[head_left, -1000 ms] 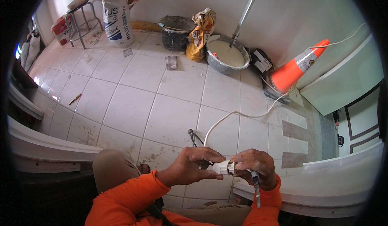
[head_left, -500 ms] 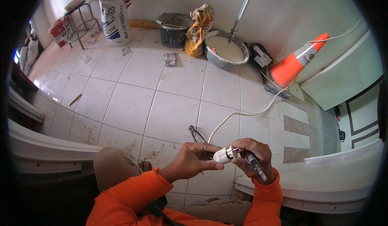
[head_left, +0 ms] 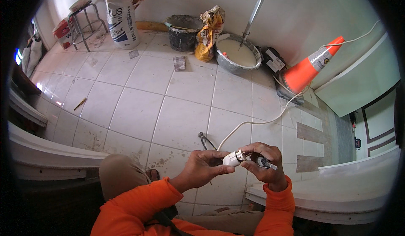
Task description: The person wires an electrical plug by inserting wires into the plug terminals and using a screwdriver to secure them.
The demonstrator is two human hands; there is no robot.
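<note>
A white electrical plug (head_left: 231, 159), its inner metal and dark parts exposed, is pinched between thumb and fingers of my left hand (head_left: 201, 167). My right hand (head_left: 270, 168) is closed around a small, dirty screwdriver-like tool (head_left: 266, 164); its exact kind is unclear. The right thumb and fingertips meet the plug's exposed end. A white cable (head_left: 236, 128) runs from behind my left hand toward the orange cone. Just beyond that hand, a dark two-armed metal tool, possibly pincers (head_left: 202, 137), lies on the tiles, partly hidden.
Along the wall stand a stool (head_left: 80, 10), a white adhesive bag (head_left: 122, 25), a black bucket (head_left: 182, 42), a yellow bag (head_left: 206, 42) and a basin of pale liquid (head_left: 223, 64) with a metal rod. An orange cone (head_left: 299, 73) stands at right.
My right hand has turned slightly, and the tool in it now points more to the right, less downward. The plug has tilted a little. The view has shifted slightly.
</note>
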